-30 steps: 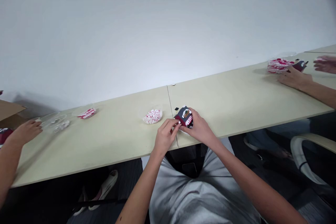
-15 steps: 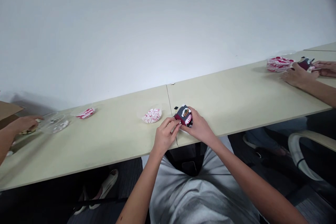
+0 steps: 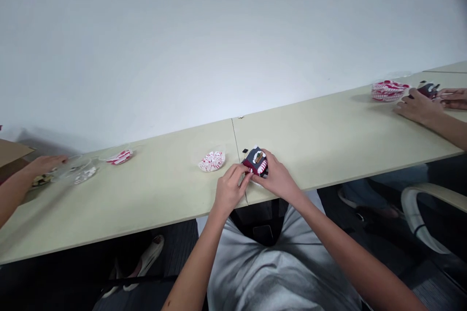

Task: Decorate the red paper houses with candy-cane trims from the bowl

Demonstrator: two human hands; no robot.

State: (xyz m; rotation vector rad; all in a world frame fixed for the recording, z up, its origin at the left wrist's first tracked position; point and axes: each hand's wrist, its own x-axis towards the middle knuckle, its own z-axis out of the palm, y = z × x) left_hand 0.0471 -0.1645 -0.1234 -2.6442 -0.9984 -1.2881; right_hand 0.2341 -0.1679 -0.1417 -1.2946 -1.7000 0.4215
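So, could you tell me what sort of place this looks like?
Likely a shared workroom: a long pale table against a bare white wall, with co-workers' hands at both ends beside red-and-white pieces.

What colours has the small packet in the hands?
The packet is navy, red and white; head view.

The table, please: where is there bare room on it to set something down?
The widest bare stretch of the table lies between the right hand and the co-worker's hand at far right. Another lies between the red-and-white pile and the clear wrappers at left. It is crowded at the dark packet, where the left hand meets it.
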